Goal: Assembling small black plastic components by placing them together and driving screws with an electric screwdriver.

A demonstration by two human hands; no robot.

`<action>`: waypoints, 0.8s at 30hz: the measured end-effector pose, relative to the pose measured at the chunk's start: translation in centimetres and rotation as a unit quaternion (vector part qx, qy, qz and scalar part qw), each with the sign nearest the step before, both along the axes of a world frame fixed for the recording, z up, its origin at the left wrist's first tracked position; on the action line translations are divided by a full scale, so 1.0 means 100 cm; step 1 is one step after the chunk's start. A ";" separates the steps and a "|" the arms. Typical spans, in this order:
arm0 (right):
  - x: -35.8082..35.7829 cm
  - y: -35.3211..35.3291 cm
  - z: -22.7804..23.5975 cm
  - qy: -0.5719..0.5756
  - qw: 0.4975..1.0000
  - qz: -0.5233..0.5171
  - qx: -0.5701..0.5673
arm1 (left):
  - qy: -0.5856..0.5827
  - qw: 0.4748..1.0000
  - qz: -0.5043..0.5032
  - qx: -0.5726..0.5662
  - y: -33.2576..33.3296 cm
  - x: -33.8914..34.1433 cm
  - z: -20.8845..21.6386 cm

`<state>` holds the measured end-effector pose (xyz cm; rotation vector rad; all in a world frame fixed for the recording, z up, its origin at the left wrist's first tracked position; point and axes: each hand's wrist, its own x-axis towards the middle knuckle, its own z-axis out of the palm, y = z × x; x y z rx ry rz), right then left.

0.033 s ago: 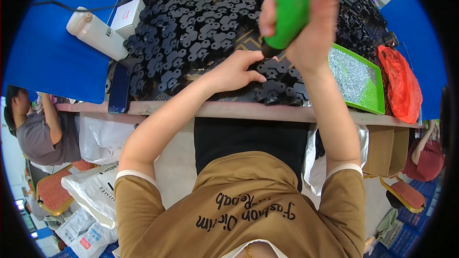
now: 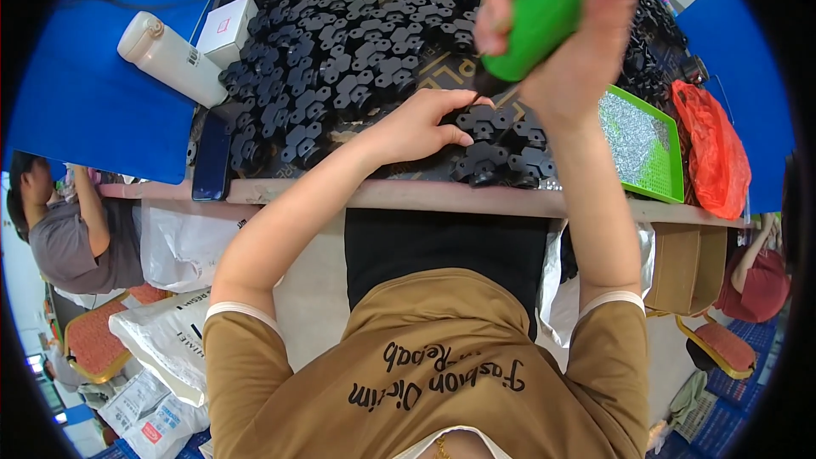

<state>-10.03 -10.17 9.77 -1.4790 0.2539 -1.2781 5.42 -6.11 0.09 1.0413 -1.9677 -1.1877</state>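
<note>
A worker's right hand (image 2: 586, 55) is clamped around a green handheld power tool (image 2: 544, 17), blurred above a worktable crowded with flat black parts (image 2: 374, 59), its dark nose angled down just beside the fingertips of the left hand (image 2: 421, 126). The left hand reaches low over the parts near the table's front edge (image 2: 408, 194), thumb and forefinger apart; whether its hidden fingers grip a part cannot be told. To the right, a green tray (image 2: 656, 172) holds small silvery pieces (image 2: 631, 132) beside a red plastic bag (image 2: 714, 153).
</note>
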 end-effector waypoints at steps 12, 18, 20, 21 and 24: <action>-0.031 0.003 -0.019 0.007 0.998 -0.058 0.023 | 0.048 0.998 0.000 0.029 -0.003 0.002 -0.013; -0.029 0.003 -0.028 0.047 0.997 -0.062 0.009 | 0.036 0.999 0.008 0.025 -0.002 0.003 -0.012; -0.029 0.005 -0.027 0.049 0.997 -0.055 0.008 | 0.030 0.999 0.007 0.026 -0.003 0.003 -0.012; -0.029 0.006 -0.027 0.051 0.998 -0.047 0.006 | 0.025 1.000 0.009 0.014 -0.003 0.004 -0.014; -0.028 0.005 -0.028 0.061 0.998 -0.025 0.016 | 0.029 1.000 0.010 0.002 -0.004 0.003 -0.017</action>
